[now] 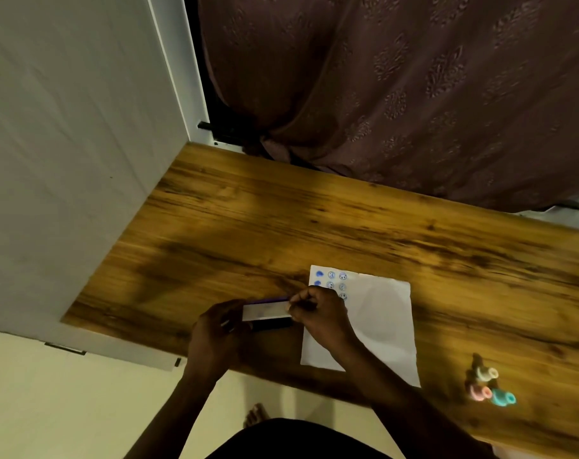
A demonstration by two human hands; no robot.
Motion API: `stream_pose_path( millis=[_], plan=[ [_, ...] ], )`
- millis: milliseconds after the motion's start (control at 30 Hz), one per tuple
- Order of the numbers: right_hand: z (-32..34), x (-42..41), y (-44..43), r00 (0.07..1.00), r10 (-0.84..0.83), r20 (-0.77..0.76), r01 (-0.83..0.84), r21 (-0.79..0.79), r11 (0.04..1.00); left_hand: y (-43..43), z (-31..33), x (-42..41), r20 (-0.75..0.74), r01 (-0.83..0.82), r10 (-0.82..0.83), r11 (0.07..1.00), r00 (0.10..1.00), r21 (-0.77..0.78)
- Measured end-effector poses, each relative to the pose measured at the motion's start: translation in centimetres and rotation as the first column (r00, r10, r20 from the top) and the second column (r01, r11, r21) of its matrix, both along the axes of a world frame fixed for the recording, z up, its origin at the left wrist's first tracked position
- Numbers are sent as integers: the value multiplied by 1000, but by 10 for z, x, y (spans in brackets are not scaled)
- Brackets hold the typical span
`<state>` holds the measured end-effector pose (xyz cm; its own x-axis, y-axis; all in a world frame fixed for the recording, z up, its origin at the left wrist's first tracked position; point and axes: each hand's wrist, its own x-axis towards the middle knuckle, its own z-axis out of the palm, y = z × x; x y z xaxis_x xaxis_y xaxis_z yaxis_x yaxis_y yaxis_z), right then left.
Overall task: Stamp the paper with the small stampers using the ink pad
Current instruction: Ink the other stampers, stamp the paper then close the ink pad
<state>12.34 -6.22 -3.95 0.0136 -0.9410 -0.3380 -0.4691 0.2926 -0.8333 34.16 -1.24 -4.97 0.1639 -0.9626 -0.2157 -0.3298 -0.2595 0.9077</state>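
A white paper [380, 323] lies on the wooden table [248, 220], with several blue stamp marks in its top-left corner. The ink pad [266, 311], a flat case with a white lid and purple edge, sits just left of the paper. My left hand [220, 329] grips its left end. My right hand [318, 313] pinches its right end, fingers closed on the lid, and lies over the paper's left edge. Whether the lid is open is blurred. Small stampers in white [486, 372], pink [479, 392] and teal [503, 398] lie at the table's right front.
A white wall panel [66, 160] borders the table on the left. A brown patterned curtain [414, 94] hangs behind the table. The pale floor [83, 409] and a bare foot [256, 414] show below the table's front edge.
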Motion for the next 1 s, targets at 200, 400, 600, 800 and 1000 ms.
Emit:
stream_pose_path(
  millis=[200,400,600,800,1000],
  plan=[
    [-2,1,1,996,40,-81,-42,-28,999,2,0,4,38,45,-46,998,998,40],
    [0,4,2,990,54,-131,-61,-45,997,1,3,1,91,53,-54,999,994,11],
    [-2,8,7,978,69,-198,-84,-67,994,0,4,0,131,64,-69,997,989,41],
    [-1,14,17,969,70,-236,-95,-95,991,-1,2,-3,264,64,-64,998,962,9],
    [1,19,17,966,48,-252,-73,-92,993,0,4,-7,318,80,-77,997,945,6]
  ],
)
